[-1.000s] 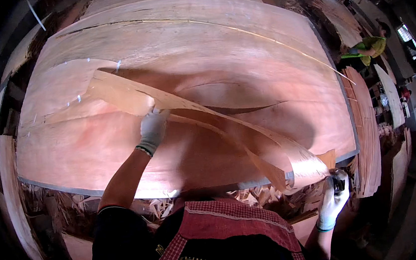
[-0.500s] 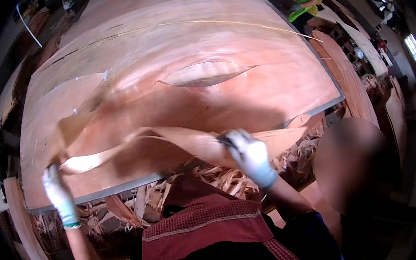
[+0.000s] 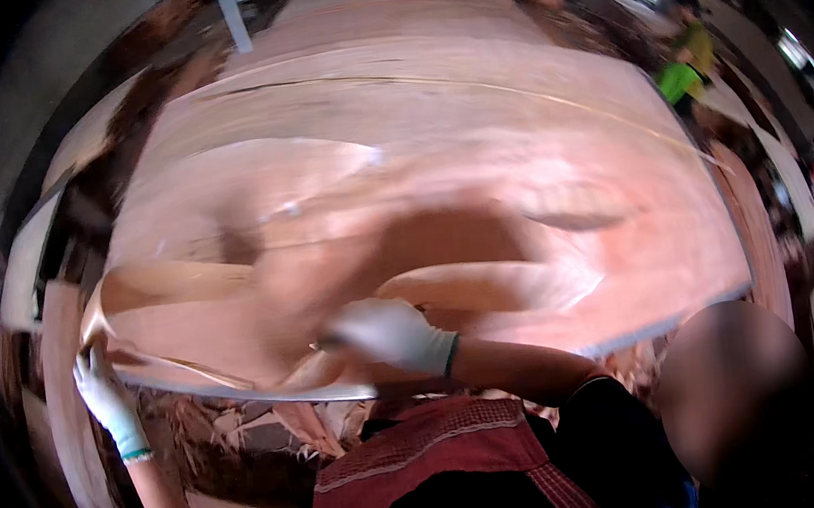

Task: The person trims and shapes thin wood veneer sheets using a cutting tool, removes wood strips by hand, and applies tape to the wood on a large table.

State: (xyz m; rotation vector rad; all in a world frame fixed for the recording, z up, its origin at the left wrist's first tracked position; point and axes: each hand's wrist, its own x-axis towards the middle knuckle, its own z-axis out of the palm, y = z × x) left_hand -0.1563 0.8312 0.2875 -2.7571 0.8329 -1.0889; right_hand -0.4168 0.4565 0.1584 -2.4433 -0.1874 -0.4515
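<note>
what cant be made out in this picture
Right hand, head view: blurred; whether it holds anything is unclear.
Thin wood sheet, head view: blurred near the right hand; where it ends is unclear.
Left hand, head view: too small to show its exact grip on the sheet.
Red apron, head view: cut off by the bottom edge.
Co-worker, head view: small and blurred; their hands are unclear.

We pinch a curled strip (image 3: 175, 282) in our left hand (image 3: 105, 399), at the near left corner of a broad wood sheet (image 3: 473, 130). Our right hand (image 3: 390, 336) reaches across to the strip's middle, too blurred for us to tell its grip. Scraps (image 3: 304, 427) lie below the near edge; another person (image 3: 697, 50) stands at upper right.
</note>
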